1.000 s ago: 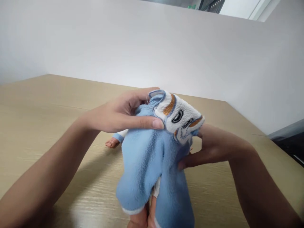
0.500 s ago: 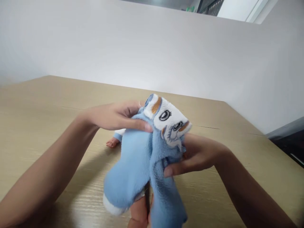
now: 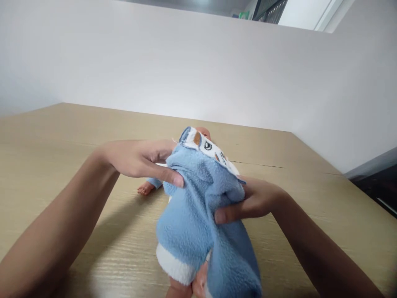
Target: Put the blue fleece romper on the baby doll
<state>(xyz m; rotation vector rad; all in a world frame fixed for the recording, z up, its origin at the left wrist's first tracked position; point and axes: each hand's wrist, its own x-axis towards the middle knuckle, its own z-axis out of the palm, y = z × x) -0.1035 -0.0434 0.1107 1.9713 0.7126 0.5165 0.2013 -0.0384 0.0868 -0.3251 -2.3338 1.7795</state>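
A baby doll lies on the wooden table [image 3: 46,140], mostly covered by a light blue fleece garment [image 3: 192,215] with white cuffs and an embroidered animal face patch [image 3: 211,151]. My left hand [image 3: 142,159] is closed on the garment's upper left edge, thumb pressed on the fleece. On the right side, my right hand [image 3: 248,198] grips the bunched fleece. The doll's small hand [image 3: 145,188] pokes out to the left, its legs [image 3: 189,287] show at the bottom edge, and a bit of its head [image 3: 203,132] shows above the patch.
A white wall [image 3: 198,70] rises behind the table's far edge. The table's right edge runs diagonally, with a dark floor area [image 3: 375,186] beyond it.
Both hands pulled the garment down and away from me; the face patch tilted back and now lies flatter, and the doll's head peeks out above it.
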